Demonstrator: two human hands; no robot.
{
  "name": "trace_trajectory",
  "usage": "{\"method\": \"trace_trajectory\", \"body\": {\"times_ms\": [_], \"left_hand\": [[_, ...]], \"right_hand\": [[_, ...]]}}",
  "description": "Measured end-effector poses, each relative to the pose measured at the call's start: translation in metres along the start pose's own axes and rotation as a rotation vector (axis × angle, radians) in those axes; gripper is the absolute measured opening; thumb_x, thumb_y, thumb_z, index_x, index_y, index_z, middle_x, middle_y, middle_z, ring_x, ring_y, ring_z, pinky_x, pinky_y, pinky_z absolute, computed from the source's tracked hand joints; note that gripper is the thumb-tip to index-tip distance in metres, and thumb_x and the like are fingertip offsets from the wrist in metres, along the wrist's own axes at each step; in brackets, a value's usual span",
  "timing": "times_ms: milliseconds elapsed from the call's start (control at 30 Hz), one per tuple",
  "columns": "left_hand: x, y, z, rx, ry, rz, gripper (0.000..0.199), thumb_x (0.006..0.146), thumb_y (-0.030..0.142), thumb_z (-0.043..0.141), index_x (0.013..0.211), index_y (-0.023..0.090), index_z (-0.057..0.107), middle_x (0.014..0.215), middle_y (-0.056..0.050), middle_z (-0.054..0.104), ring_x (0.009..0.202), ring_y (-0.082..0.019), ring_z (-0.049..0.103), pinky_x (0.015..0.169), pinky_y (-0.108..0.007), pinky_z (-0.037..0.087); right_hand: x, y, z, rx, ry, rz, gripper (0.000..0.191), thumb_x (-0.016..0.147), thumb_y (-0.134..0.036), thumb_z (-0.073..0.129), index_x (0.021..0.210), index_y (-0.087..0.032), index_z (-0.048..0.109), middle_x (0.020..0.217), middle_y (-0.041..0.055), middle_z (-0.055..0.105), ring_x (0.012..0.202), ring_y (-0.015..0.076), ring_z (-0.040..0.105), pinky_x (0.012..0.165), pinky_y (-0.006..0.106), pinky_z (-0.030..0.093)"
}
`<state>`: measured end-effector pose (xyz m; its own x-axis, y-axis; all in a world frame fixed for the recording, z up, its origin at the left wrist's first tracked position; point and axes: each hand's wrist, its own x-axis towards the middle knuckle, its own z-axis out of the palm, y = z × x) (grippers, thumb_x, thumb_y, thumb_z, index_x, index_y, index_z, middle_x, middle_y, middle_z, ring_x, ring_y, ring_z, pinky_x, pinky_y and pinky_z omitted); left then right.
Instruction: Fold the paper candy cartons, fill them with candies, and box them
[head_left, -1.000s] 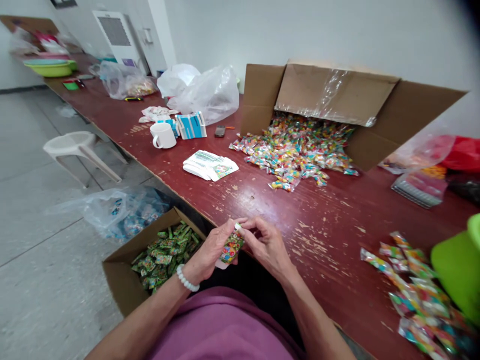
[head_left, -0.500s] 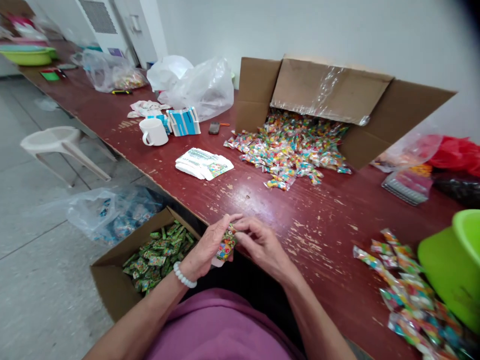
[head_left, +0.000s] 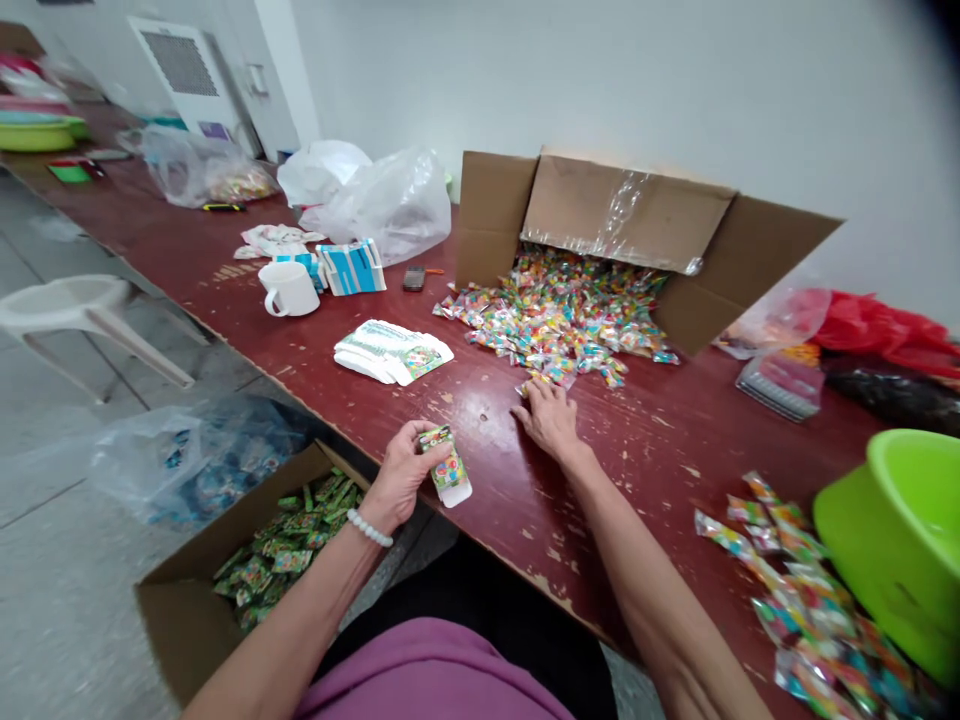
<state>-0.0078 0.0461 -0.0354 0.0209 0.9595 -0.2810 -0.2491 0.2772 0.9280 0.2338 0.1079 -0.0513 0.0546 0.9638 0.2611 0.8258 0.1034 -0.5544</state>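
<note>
My left hand (head_left: 405, 465) pinches a small printed carton (head_left: 446, 462), green with colourful pictures, over the table's near edge. A white end flap sticks out at the carton's lower end. Further forward, my right hand (head_left: 550, 415) rests over the table with its thumb apart from the fingers. Its fingertips reach the near edge of a heap of wrapped candies (head_left: 555, 320), and whether they touch one is hard to see. That heap spills from a cardboard box (head_left: 630, 215) lying on its side. Flattened cartons (head_left: 375, 355) are stacked left of the heap.
Beside me on the left, an open cardboard box (head_left: 176, 610) holds many filled green cartons (head_left: 285, 545). A white mug (head_left: 291, 290) stands by blue-striped card pieces (head_left: 352, 268). To the right are a lime-green tub (head_left: 885, 540) and more wrapped candies (head_left: 817, 600).
My right hand has left the carton and moved forward to the candy heap. My left hand keeps the carton, now tilted with its flap toward the right. The view has shifted slightly.
</note>
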Motion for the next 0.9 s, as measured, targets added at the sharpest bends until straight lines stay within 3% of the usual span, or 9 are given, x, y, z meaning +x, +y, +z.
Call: {"method": "trace_trajectory", "body": {"times_ms": [133, 233, 333, 400, 533, 667, 900], "left_hand": [[0.003, 0.0, -0.021, 0.075, 0.065, 0.02, 0.057, 0.05, 0.023, 0.091, 0.096, 0.019, 0.057, 0.077, 0.005, 0.063, 0.064, -0.012, 0.061, 0.059, -0.021, 0.05], [-0.004, 0.006, -0.034, 0.12, -0.01, -0.019, 0.053, 0.06, 0.03, 0.087, 0.105, 0.017, 0.062, 0.08, 0.002, 0.065, 0.066, -0.013, 0.063, 0.056, -0.021, 0.05], [-0.011, 0.01, -0.039, 0.074, 0.002, -0.041, 0.047, 0.065, 0.037, 0.085, 0.101, 0.014, 0.065, 0.079, -0.001, 0.066, 0.064, -0.013, 0.063, 0.05, -0.02, 0.05], [-0.015, 0.011, -0.038, 0.019, 0.031, -0.059, 0.046, 0.063, 0.037, 0.087, 0.095, 0.014, 0.063, 0.079, -0.002, 0.067, 0.061, -0.013, 0.063, 0.046, -0.02, 0.05], [-0.026, 0.011, -0.03, -0.139, -0.023, -0.131, 0.044, 0.059, 0.028, 0.09, 0.084, 0.017, 0.056, 0.083, -0.002, 0.069, 0.069, -0.017, 0.068, 0.055, -0.03, 0.06], [-0.041, 0.012, -0.027, -0.222, -0.129, -0.192, 0.041, 0.061, 0.016, 0.088, 0.086, 0.017, 0.056, 0.088, -0.001, 0.068, 0.076, -0.019, 0.069, 0.066, -0.039, 0.062], [-0.067, 0.003, -0.018, -0.167, -0.452, -0.258, 0.052, 0.065, 0.011, 0.084, 0.113, 0.015, 0.065, 0.103, -0.008, 0.068, 0.082, -0.016, 0.067, 0.075, -0.027, 0.056]], "right_hand": [[-0.013, -0.002, 0.014, -0.042, 0.004, -0.022, 0.012, 0.087, -0.024, 0.061, 0.093, -0.019, 0.07, 0.112, 0.0166, 0.071, 0.118, 0.0342, 0.047, 0.101, 0.051, 0.03], [-0.025, -0.009, 0.014, 0.06, 0.015, -0.009, 0.017, 0.09, -0.026, 0.056, 0.081, -0.018, 0.068, 0.096, 0.0159, 0.072, 0.106, 0.0302, 0.055, 0.096, 0.045, 0.036], [-0.036, -0.021, 0.006, 0.19, 0.052, 0.039, 0.029, 0.097, -0.034, 0.045, 0.091, -0.017, 0.067, 0.091, 0.0121, 0.071, 0.088, 0.0231, 0.063, 0.081, 0.036, 0.046], [-0.047, -0.033, -0.002, 0.441, 0.064, 0.139, 0.034, 0.097, -0.044, 0.044, 0.098, -0.017, 0.065, 0.087, 0.0085, 0.071, 0.075, 0.019, 0.064, 0.068, 0.031, 0.049], [-0.076, -0.063, -0.014, 1.113, -0.005, 0.407, 0.035, 0.077, -0.051, 0.073, 0.088, -0.019, 0.066, 0.074, 0.0012, 0.067, 0.063, 0.0142, 0.06, 0.056, 0.025, 0.044], [-0.096, -0.082, -0.017, 1.031, 0.071, 0.379, 0.029, 0.073, -0.045, 0.078, 0.078, -0.017, 0.07, 0.067, -0.001, 0.064, 0.061, 0.0119, 0.054, 0.058, 0.024, 0.043], [-0.111, -0.092, -0.021, 0.741, 0.091, 0.159, 0.018, 0.084, -0.037, 0.067, 0.082, -0.019, 0.071, 0.071, 0.0001, 0.067, 0.063, 0.014, 0.057, 0.062, 0.026, 0.045]]}}
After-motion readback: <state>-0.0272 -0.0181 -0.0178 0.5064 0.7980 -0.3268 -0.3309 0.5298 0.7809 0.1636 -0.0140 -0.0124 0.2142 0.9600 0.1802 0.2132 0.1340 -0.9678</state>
